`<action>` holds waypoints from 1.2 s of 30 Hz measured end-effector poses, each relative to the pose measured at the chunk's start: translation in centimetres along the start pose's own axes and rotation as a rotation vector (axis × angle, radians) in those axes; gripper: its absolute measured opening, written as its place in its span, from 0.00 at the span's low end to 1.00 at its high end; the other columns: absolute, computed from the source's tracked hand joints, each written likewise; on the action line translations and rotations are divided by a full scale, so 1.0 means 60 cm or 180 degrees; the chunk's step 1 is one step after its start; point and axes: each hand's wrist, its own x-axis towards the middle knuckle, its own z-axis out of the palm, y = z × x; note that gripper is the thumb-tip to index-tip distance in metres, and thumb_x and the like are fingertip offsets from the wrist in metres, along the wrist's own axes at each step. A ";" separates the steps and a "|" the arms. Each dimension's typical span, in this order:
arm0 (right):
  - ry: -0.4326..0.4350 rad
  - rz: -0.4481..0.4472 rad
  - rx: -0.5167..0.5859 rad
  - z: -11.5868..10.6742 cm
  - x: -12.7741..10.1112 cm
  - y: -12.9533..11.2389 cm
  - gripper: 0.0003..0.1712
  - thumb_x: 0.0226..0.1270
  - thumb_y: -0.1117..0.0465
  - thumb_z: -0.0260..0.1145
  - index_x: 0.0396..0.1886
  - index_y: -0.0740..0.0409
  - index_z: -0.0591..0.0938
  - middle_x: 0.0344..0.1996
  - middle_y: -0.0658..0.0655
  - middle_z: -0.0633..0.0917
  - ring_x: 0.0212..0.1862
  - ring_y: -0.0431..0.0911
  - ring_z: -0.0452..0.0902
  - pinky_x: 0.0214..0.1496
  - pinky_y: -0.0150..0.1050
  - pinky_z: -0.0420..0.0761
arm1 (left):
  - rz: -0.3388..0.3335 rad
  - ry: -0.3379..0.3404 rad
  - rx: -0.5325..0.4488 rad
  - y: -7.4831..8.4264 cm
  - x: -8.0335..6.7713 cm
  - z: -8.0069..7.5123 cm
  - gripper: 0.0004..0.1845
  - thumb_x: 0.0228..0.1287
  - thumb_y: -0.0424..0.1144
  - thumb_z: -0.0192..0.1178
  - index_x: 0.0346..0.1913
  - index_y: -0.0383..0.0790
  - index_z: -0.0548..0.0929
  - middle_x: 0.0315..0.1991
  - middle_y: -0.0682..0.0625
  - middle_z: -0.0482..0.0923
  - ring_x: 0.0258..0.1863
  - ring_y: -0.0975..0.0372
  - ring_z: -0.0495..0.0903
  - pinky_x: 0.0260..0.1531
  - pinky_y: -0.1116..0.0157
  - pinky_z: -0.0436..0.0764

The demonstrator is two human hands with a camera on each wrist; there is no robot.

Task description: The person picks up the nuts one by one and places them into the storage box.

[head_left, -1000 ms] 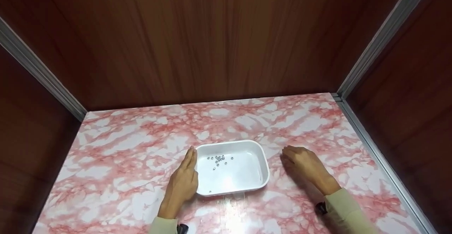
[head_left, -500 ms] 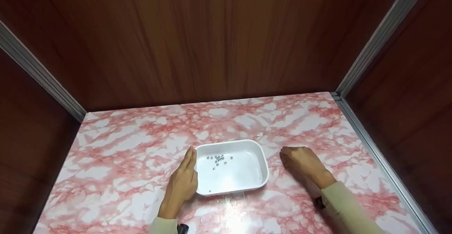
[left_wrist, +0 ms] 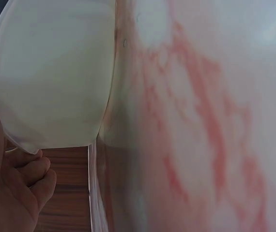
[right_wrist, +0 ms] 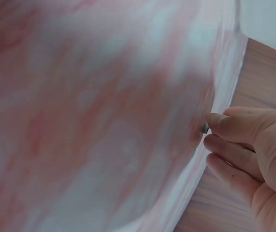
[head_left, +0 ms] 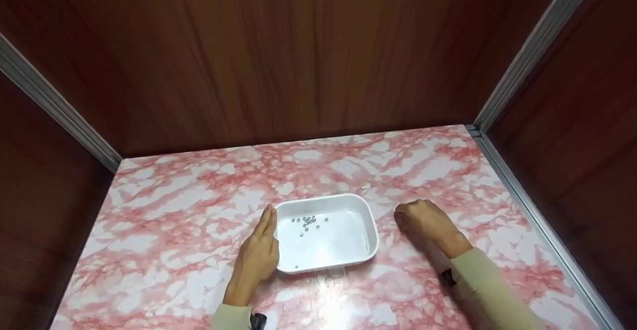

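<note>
1. A bench with a pink-and-white marbled top is seen, closed in by dark wooden walls with metal corner strips.
2. A white tray, shallow with rounded corners, stands on the bench between the two hands. It is judged light and stiff, with a smooth wall that could slide on the glossy top; its rim is the place to take hold.
3. The left hand is laid edge-on against the tray's left wall, its fingers straight and pressed together, holding nothing.
4. The right hand rests on the bench just to the right of the tray, apart from it, with its fingers curled downward. In the right wrist view a small grey bead is seen at its fingertips, pinched against the bench as far as can be told.
5. A cluster of small metal beads lies in the far left part of the tray, and one single bead sits near its near wall. They are judged hard, tiny and prone to roll, so a fingertip pinch is called for.
</note>
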 end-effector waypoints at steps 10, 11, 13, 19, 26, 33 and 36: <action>-0.0146 -0.0116 -0.0035 0.000 0.012 -0.007 0.15 0.48 0.78 0.71 0.24 0.52 0.87 0.21 0.46 0.88 0.24 0.32 0.74 0.25 0.27 0.72 | -0.0054 -0.0015 -0.0037 -0.002 0.003 -0.004 0.30 0.79 0.33 0.48 0.80 0.29 0.62 0.84 0.38 0.56 0.80 0.44 0.65 0.69 0.50 0.79; -0.0151 -0.0112 -0.0047 0.000 0.013 -0.007 0.16 0.48 0.79 0.69 0.24 0.52 0.87 0.21 0.46 0.88 0.25 0.31 0.72 0.25 0.27 0.71 | -0.0065 -0.0017 -0.0044 -0.002 0.003 -0.004 0.30 0.79 0.33 0.48 0.80 0.29 0.62 0.84 0.38 0.56 0.80 0.44 0.65 0.70 0.49 0.78; -0.0167 -0.0098 -0.0071 0.001 0.014 -0.010 0.16 0.48 0.79 0.68 0.24 0.52 0.87 0.21 0.47 0.88 0.24 0.32 0.71 0.25 0.27 0.71 | -0.0078 -0.0017 -0.0043 -0.003 0.004 -0.004 0.30 0.80 0.33 0.48 0.80 0.29 0.62 0.84 0.37 0.56 0.80 0.44 0.65 0.73 0.49 0.75; -0.0204 0.0062 -0.0076 0.005 0.010 -0.012 0.15 0.50 0.78 0.68 0.25 0.52 0.87 0.21 0.47 0.88 0.25 0.34 0.78 0.25 0.28 0.74 | -0.0042 -0.0031 0.0011 -0.003 0.002 -0.001 0.30 0.79 0.34 0.48 0.80 0.29 0.62 0.83 0.37 0.57 0.80 0.44 0.65 0.67 0.49 0.80; -0.0186 -0.0018 -0.0112 0.006 0.005 -0.013 0.15 0.49 0.78 0.70 0.24 0.52 0.87 0.21 0.47 0.88 0.24 0.35 0.79 0.24 0.28 0.73 | -0.0037 -0.0021 0.0014 0.000 0.003 0.001 0.30 0.79 0.34 0.48 0.80 0.29 0.62 0.84 0.37 0.57 0.79 0.43 0.66 0.67 0.49 0.81; -0.0175 -0.0146 -0.0155 0.009 -0.001 -0.010 0.14 0.48 0.76 0.74 0.25 0.52 0.86 0.22 0.47 0.88 0.23 0.35 0.78 0.24 0.27 0.73 | -0.0014 0.0018 0.0086 0.004 -0.001 0.002 0.30 0.78 0.34 0.49 0.80 0.29 0.63 0.83 0.37 0.58 0.81 0.44 0.64 0.75 0.47 0.73; -0.0074 -0.0202 -0.0172 0.008 -0.002 -0.011 0.14 0.48 0.76 0.74 0.26 0.52 0.85 0.22 0.48 0.88 0.24 0.35 0.78 0.24 0.28 0.74 | 0.0013 0.0063 0.0138 0.005 -0.002 0.002 0.30 0.78 0.33 0.50 0.79 0.28 0.64 0.83 0.37 0.59 0.81 0.43 0.64 0.76 0.47 0.71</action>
